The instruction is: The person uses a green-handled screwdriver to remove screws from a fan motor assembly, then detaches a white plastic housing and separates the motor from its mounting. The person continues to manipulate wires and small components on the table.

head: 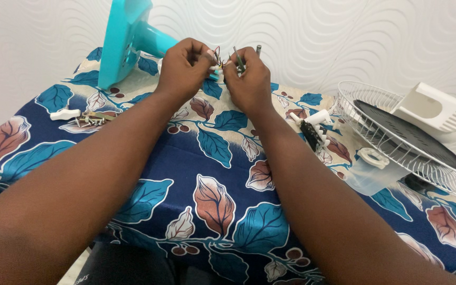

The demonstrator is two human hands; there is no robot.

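1. While your left hand (184, 66) pinches the thin wires (218, 57) by the turquoise fan stand (125, 39), keep them taut.
2. With your right hand (249, 79) closed around the small tool (238, 58), work steadily above the patterned cloth (207, 184).

A white wall (317, 31) with a raised pattern of wavy lines stands behind the table (207, 174). The table is covered with a dark blue cloth (186, 158) printed with teal, brown and white leaves. The light is soft and even.
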